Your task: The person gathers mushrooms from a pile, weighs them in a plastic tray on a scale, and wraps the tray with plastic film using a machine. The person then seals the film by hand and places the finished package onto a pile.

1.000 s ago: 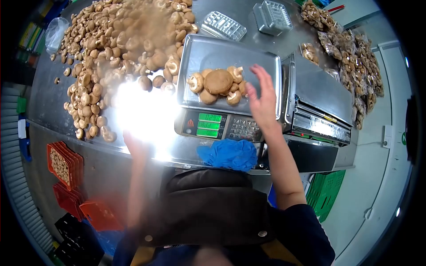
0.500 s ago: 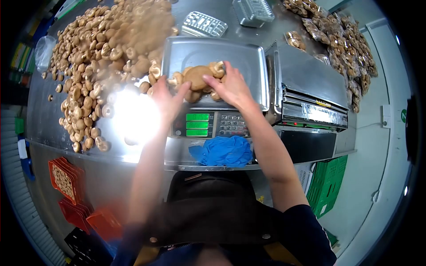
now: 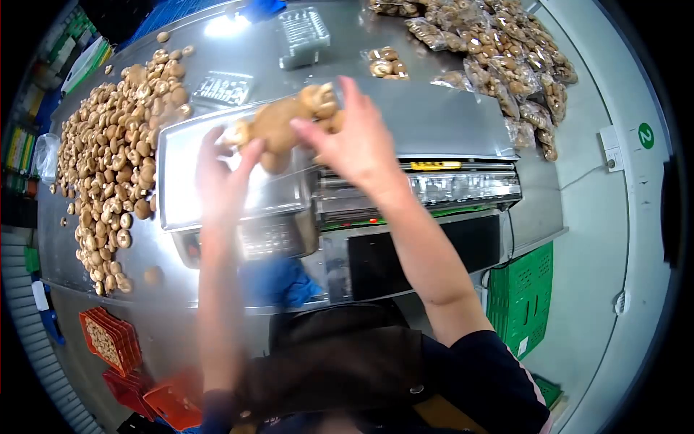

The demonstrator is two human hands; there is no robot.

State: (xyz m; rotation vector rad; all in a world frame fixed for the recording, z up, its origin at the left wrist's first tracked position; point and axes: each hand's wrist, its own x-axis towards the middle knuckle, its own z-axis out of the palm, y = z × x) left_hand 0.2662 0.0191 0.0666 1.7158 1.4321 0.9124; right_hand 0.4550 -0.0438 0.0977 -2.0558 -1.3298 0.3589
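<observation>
Between my two hands hangs a cluster of brown mushrooms [image 3: 278,126], above the right part of the scale's metal pan [image 3: 172,192] and beside the wrapping machine [image 3: 452,119]. My left hand [image 3: 223,173] is curled around the cluster's left side, blurred by motion. On the right side, my right hand [image 3: 358,141] grips it, thumb over the top. Whether a tray lies under the mushrooms I cannot make out. Below the pan, the scale's keypad [image 3: 264,237] is smeared, and a crumpled blue cloth or glove [image 3: 285,282] lies in front of it.
A big heap of loose mushrooms [image 3: 108,166] covers the table's left. Clear plastic trays [image 3: 303,32] stand behind the scale. Packed mushrooms [image 3: 506,58] pile up at the back right; one pack [image 3: 388,64] sits behind the machine. Green crates [image 3: 522,296] and red baskets [image 3: 112,340] are below.
The mushroom cluster has been raised off the scale pan and carried right, toward the wrapping machine, in both hands. My view has turned to the right.
</observation>
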